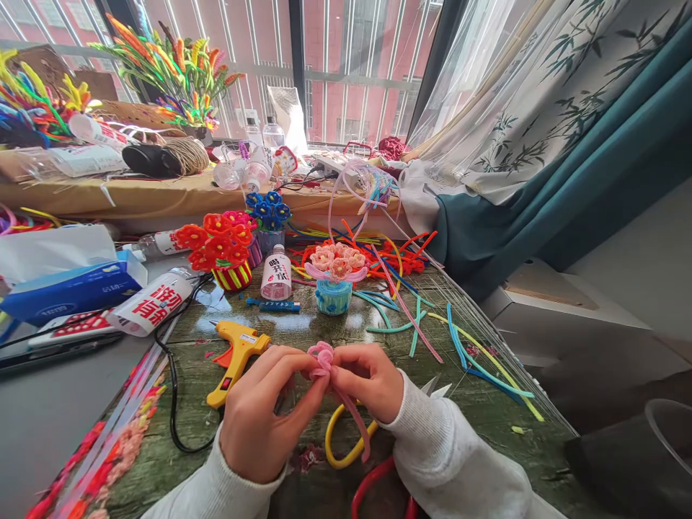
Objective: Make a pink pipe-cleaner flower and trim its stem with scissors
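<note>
A pink pipe cleaner (323,355), bent into small petal-like loops, is held up over the dark green table. My left hand (262,414) pinches it from the left with thumb and forefinger. From the other side, my right hand (370,378) is closed on its lower right part, and a loose tail hangs below. Beside my left hand lies a yellow glue gun (238,357). Scissor blades (437,388) show partly behind my right wrist. Under the hands is a curved yellow pipe cleaner (336,450). A blue pot with pink pipe-cleaner flowers (334,297) stands just beyond.
Red flowers (219,241) and blue flowers (269,210) stand in pots farther back, near a plastic bottle (277,272). Loose blue pipe cleaners (457,339) lie at right. A black cord (173,404) curves at left. A blue tissue pack (70,288) sits far left.
</note>
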Tool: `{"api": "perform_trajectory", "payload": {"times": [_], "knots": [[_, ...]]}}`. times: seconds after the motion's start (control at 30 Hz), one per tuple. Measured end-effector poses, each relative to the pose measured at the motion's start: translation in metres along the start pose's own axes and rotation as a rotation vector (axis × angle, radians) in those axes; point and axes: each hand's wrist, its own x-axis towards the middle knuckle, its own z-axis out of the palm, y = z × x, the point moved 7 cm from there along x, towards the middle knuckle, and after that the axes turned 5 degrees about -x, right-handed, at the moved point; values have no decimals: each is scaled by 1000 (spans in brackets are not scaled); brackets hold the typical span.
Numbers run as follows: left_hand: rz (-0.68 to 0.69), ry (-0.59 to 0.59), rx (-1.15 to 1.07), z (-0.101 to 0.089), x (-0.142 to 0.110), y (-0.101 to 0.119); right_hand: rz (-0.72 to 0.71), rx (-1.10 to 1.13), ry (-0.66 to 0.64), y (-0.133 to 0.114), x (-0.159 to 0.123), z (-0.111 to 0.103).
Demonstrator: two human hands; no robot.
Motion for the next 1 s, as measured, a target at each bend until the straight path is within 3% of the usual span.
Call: {"api": "perform_trajectory", "payload": {"times": [0.27, 0.43, 0.77, 1.0], "knots": [[-20, 44, -12, -2, -2, 0, 27, -6, 0, -1, 1, 1], [-49, 14, -22, -1, -4, -1, 4, 5, 0, 1, 2, 0], [27, -86, -6, 2, -1, -3, -10, -38, -21, 1, 0, 1], [25, -46, -68, -4, 5, -1, -48, -92, -19, -1, 2, -2]]}}
